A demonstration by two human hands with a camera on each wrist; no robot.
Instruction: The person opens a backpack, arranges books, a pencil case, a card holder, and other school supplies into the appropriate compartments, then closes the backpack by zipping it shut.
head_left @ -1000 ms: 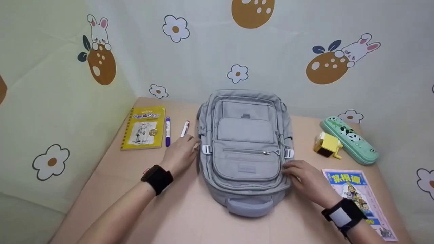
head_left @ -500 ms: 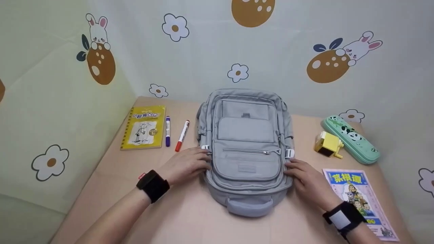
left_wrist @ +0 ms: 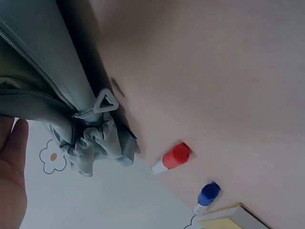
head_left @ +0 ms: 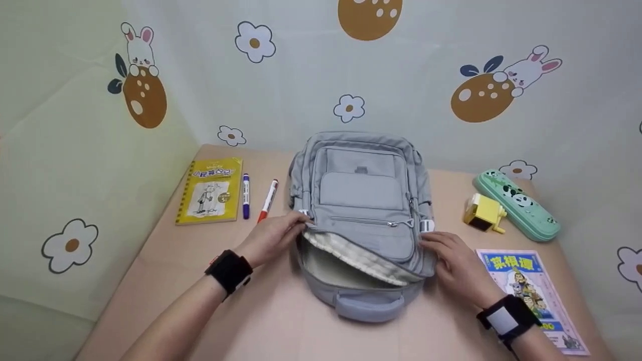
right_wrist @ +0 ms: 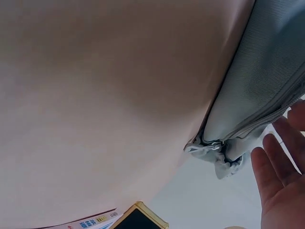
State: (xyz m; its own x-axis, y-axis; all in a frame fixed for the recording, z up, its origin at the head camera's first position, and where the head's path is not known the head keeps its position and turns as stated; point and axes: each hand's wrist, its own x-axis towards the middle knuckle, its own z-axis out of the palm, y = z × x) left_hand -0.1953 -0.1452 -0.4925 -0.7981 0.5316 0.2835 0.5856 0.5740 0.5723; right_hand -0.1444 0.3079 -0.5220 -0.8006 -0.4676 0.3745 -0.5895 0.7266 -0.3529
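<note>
A grey backpack [head_left: 361, 190] lies on its back, its carry handle [head_left: 369, 307] facing the near side. The main compartment gapes along the near left, showing a pale lining [head_left: 346, 250]. My left hand [head_left: 268, 238] grips the flap's edge at the left side and holds it raised. In the left wrist view a triangular zipper pull [left_wrist: 106, 101] hangs at the end of the opened zipper. My right hand [head_left: 459, 265] is at the backpack's right side, its thumb and a finger pinching the flap's edge; that contact is partly hidden.
Left of the backpack lie a red marker [head_left: 268, 200], a purple-blue marker [head_left: 246, 196] and a yellow book [head_left: 209, 190]. At right are a yellow pencil sharpener [head_left: 483, 213], a green panda pencil case [head_left: 519, 205] and a pink-and-blue book [head_left: 521, 281]. A patterned cloth wall [head_left: 301, 85] closes the back.
My left hand moved from beside the backpack onto its left edge and lifted the flap, so the compartment gapes. My right hand stayed nearly in place. The red marker came into fuller view.
</note>
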